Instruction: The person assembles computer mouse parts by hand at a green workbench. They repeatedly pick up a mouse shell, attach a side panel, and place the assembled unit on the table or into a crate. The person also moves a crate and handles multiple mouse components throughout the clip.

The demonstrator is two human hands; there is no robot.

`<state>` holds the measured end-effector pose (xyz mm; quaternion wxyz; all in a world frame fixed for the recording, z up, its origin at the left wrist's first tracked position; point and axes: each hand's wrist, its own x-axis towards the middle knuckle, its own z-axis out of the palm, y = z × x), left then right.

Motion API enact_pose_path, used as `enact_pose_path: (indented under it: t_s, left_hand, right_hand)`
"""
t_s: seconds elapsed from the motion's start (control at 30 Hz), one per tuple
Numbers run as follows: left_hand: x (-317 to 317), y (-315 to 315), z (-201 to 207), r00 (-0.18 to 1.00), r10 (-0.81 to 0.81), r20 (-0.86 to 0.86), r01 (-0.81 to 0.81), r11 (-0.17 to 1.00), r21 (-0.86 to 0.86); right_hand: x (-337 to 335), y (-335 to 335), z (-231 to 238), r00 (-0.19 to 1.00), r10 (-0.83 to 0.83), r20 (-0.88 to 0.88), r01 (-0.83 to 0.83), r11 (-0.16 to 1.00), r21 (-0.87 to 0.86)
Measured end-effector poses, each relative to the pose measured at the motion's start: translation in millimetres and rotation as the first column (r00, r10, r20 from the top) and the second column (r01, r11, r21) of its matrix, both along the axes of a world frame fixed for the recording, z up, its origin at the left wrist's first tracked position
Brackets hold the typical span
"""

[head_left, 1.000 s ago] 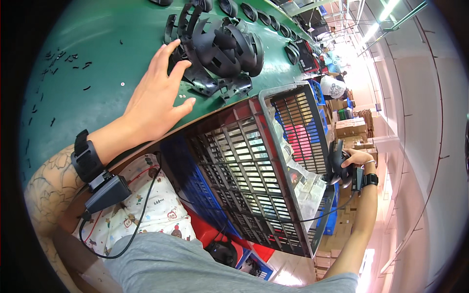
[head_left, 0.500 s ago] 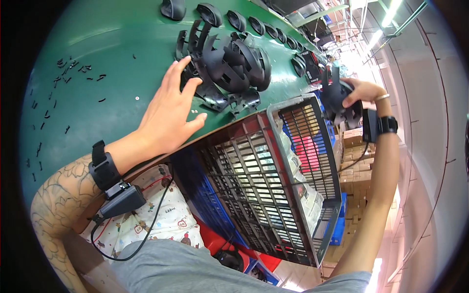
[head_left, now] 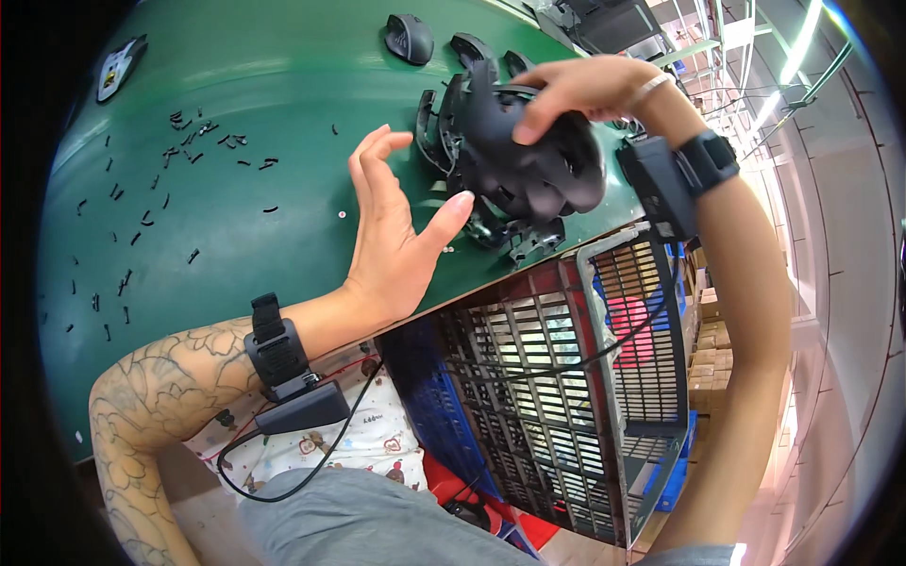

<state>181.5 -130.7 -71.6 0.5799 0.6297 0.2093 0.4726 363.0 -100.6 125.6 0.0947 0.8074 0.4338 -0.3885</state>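
My right hand (head_left: pixel 595 90) reaches over the green table with its thumb and fingers closed on a black plastic mouse shell (head_left: pixel 495 123), partly smeared by motion. Beneath and around it lies a heap of curved black mouse-shell parts (head_left: pixel 427 137), so where the held part ends and the heap starts is hard to tell. Left of the heap, my left hand (head_left: pixel 392 236) is open, thumb spread away from the fingers, with nothing in it. Its thumb tip comes close to the heap's near side.
Small black plastic bits (head_left: pixel 175 151) are scattered over the green tabletop (head_left: pixel 274 255). A mouse (head_left: pixel 409 40) stands in a row behind the heap; another mouse with a pale inside (head_left: pixel 121 69) lies far left. Against the table's near edge leans a black slatted crate (head_left: pixel 618 453).
My right hand has swung left from beyond the table's edge, above the crate, to the heap with the mouse shell. My left hand has stayed beside the heap, its fingers curled slightly more.
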Motion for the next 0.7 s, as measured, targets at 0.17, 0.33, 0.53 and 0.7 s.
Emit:
enact_pose_path:
  t_s: [0.17, 0.33, 0.53, 0.7]
  left_hand:
    - [-1.4, 5.8, 7.0, 0.998, 0.058, 0.031, -0.054, 0.993, -0.104]
    - [1.8, 8.9, 4.7, 0.986, 0.163, -0.018, -0.163, 0.987, -0.004]
    - [2.7, 12.0, 4.9, 0.952, 0.303, -0.043, -0.298, 0.95, 0.095]
    - [3.6, 19.5, 4.7, 0.93, 0.357, -0.091, -0.34, 0.927, 0.158]
  right_hand:
    - [-62.7, 32.1, -24.8, 0.903, 0.222, 0.369, -0.204, 0.975, -0.086]
    - [-83.0, 49.9, -53.0, 0.862, 0.333, 0.382, -0.322, 0.942, -0.095]
    - [-101.3, 62.3, -61.8, 0.729, 0.516, 0.449, -0.479, 0.854, -0.203]
    - [-91.9, 49.1, -55.8, 0.796, 0.467, 0.384, -0.5, 0.866, -0.017]
